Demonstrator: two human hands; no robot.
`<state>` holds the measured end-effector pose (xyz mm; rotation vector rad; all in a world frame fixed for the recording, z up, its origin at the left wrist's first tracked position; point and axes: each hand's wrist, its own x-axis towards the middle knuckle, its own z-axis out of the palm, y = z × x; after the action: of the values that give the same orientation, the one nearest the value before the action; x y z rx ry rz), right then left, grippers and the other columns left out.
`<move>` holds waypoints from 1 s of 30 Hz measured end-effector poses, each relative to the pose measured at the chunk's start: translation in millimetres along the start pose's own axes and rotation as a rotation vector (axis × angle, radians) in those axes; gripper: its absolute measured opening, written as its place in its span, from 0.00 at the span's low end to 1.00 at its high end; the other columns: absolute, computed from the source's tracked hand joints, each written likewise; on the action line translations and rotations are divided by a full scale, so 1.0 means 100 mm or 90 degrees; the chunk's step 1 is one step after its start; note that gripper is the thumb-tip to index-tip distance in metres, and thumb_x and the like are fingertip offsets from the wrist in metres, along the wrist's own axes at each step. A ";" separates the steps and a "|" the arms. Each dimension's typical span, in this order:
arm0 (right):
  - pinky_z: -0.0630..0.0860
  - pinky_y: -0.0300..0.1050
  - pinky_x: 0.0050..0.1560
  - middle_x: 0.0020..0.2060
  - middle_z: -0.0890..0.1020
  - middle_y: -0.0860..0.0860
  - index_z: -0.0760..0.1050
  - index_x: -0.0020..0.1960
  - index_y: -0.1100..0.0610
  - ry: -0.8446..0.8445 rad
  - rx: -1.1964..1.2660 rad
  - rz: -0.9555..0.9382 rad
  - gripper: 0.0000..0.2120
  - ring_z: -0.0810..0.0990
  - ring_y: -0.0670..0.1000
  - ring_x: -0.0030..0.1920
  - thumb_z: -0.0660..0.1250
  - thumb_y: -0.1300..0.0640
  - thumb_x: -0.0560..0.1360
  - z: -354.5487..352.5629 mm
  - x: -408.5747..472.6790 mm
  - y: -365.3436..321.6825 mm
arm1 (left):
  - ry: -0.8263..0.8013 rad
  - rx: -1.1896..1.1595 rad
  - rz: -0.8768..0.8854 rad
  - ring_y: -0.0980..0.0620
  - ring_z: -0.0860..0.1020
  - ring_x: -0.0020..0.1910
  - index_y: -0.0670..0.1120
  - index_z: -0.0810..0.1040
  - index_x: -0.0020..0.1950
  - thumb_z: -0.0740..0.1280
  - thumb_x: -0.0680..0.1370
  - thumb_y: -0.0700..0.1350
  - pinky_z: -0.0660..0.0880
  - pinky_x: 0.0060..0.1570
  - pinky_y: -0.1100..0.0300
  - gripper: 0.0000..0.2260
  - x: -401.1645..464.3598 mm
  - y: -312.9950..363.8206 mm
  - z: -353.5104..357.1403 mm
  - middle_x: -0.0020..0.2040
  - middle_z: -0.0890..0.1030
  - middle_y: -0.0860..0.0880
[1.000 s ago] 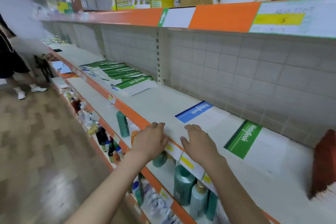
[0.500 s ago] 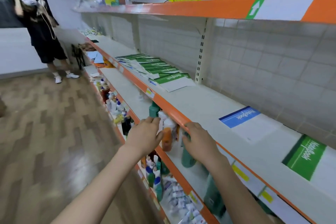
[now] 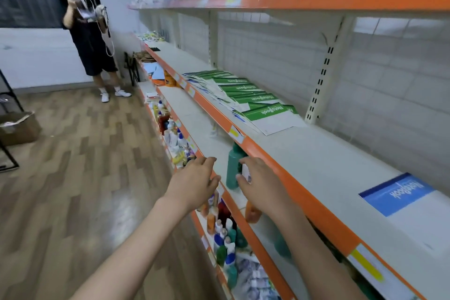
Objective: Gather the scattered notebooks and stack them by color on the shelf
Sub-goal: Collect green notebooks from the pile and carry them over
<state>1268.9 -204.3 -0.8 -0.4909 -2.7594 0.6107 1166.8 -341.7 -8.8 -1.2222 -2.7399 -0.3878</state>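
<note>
From the head camera, your left hand (image 3: 194,181) and right hand (image 3: 261,181) hung empty with loosely curled fingers beside the orange shelf (image 3: 304,204) edge. A blue notebook (image 3: 397,193) lay on that shelf to your right; fanned green notebooks (image 3: 246,95) lay farther along it.

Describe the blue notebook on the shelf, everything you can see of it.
The blue notebook lies flat and alone on the pale shelf, near the right edge of view. Its cover has a blue band printed "NoteBook" in white, upside down from here, above a plain white area. It looks closed, thin and paper-covered. Neither hand touches it.
</note>
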 end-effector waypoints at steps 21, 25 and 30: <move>0.66 0.48 0.64 0.65 0.70 0.49 0.65 0.69 0.52 -0.028 -0.023 -0.022 0.18 0.70 0.51 0.63 0.58 0.52 0.80 0.58 2.69 -0.02 | 0.016 0.055 -0.040 0.49 0.69 0.67 0.50 0.59 0.75 0.55 0.81 0.54 0.68 0.60 0.54 0.23 2.16 -1.47 0.05 0.70 0.68 0.51; 0.68 0.49 0.63 0.63 0.71 0.48 0.66 0.68 0.50 -0.024 -0.018 -0.011 0.17 0.71 0.50 0.61 0.58 0.52 0.79 0.72 3.04 -0.02 | -0.006 0.038 -0.026 0.49 0.67 0.69 0.50 0.57 0.76 0.55 0.82 0.54 0.68 0.62 0.54 0.23 2.52 -1.70 0.17 0.71 0.67 0.51; 0.71 0.49 0.60 0.65 0.69 0.49 0.65 0.67 0.52 -0.017 -0.043 0.026 0.17 0.71 0.53 0.61 0.57 0.52 0.80 0.90 3.62 -0.10 | -0.023 0.025 0.013 0.49 0.66 0.70 0.50 0.57 0.76 0.55 0.82 0.54 0.67 0.66 0.53 0.24 3.11 -2.12 0.25 0.73 0.65 0.51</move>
<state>908.9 -107.3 -6.6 -0.5597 -2.8097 0.5389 801.2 -249.2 -7.1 -1.2594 -2.7482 -0.3123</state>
